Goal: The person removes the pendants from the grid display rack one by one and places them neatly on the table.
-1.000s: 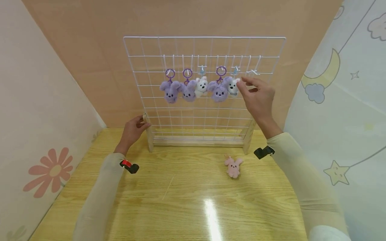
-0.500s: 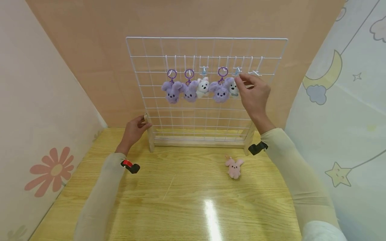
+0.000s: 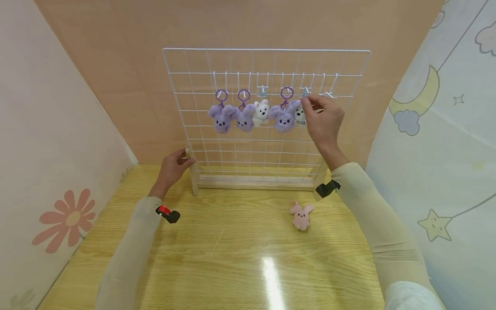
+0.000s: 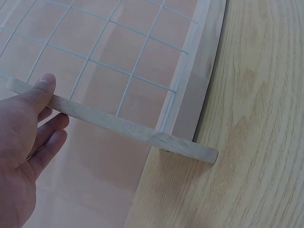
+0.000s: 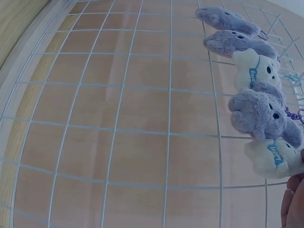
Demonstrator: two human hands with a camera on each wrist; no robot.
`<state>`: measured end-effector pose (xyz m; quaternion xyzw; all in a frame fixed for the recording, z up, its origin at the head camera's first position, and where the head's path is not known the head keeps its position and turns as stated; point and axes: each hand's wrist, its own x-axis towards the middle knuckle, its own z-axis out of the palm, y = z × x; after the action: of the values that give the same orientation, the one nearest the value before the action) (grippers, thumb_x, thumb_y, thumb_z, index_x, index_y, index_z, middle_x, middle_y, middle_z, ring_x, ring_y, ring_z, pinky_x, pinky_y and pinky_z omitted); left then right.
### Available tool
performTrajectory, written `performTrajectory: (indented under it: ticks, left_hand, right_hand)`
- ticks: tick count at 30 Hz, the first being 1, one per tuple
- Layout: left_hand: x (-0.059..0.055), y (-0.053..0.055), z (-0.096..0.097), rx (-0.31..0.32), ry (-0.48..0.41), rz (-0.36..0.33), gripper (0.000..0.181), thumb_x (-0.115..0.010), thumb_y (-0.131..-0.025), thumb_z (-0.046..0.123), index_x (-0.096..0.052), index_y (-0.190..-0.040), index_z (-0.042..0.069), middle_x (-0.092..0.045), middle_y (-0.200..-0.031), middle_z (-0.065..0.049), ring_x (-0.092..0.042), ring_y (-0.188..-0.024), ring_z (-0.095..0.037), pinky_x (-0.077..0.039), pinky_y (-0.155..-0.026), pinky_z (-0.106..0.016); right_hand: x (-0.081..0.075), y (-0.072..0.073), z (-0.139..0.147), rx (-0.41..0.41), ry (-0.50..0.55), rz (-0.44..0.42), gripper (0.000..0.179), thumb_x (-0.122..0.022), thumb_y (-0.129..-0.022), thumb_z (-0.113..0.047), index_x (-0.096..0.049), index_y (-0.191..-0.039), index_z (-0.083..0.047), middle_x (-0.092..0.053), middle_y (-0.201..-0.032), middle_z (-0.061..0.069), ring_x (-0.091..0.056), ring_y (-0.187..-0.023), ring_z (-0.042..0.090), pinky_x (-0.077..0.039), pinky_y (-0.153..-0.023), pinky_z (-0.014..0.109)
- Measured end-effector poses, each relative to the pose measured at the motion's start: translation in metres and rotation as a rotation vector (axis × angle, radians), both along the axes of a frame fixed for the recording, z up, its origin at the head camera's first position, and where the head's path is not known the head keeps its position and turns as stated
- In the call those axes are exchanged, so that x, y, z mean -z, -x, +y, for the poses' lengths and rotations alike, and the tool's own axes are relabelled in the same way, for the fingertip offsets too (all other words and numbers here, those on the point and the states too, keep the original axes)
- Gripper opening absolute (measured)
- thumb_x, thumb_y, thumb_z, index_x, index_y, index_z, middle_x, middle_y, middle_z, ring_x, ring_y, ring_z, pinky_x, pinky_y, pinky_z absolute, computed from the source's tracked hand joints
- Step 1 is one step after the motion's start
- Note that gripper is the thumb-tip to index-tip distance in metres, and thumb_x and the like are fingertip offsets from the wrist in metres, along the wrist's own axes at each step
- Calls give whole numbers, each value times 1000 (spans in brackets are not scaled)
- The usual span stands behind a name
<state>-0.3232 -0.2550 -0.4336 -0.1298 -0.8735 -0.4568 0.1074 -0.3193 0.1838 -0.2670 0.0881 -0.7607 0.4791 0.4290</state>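
Note:
In the head view a white wire grid rack [image 3: 267,51] stands upright on wooden feet. My left hand [image 3: 172,169] grips its left wooden post [image 4: 114,124] between thumb and fingers. Up at the hooks, my right hand [image 3: 326,122] pinches the rightmost white plush dog keychain [image 3: 300,115] near its blue clasp; the fingers partly hide the toy. To its left hang a purple plush keychain [image 3: 284,120] and another white plush dog [image 3: 261,112]. Two more purple plush keychains, the inner one [image 3: 244,119] and the outer one [image 3: 221,119], hang farther left by purple rings.
A pink plush keychain [image 3: 301,217] lies on the wooden table [image 3: 232,258] in front of the rack's right foot. Another white hook [image 3: 328,94] sits right of the held keychain. Printed walls rise on both sides.
My right hand has moved slightly left and its fingers have come up to the top of the white plush dog. The left hand stays on the post.

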Motion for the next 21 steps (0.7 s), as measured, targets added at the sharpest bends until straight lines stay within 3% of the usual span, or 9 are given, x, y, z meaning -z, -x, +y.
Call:
performTrajectory:
  ticks: [14,21]
  left_hand:
    - [1,0,1,-3,11,8,61,-67,-101,32,-49,-150,1,-56,-145,-24,-65,-120,-43,-55,-95,-56]
    - [0,-2,2,-12,32,16,58,-67,-101,30,-51,-149,2,-56,-145,-23,-66,-117,-42,-56,-94,-57]
  right_hand:
    - [2,-7,0,-5,40,61,27,-72,-97,-28,-81,-97,-3,-77,-90,8,-60,-70,7,-48,-61,16]
    - [2,-12,1,-6,51,80,26,-72,-96,-28,-82,-96,-3,-77,-89,7,-62,-70,6,-51,-65,18]
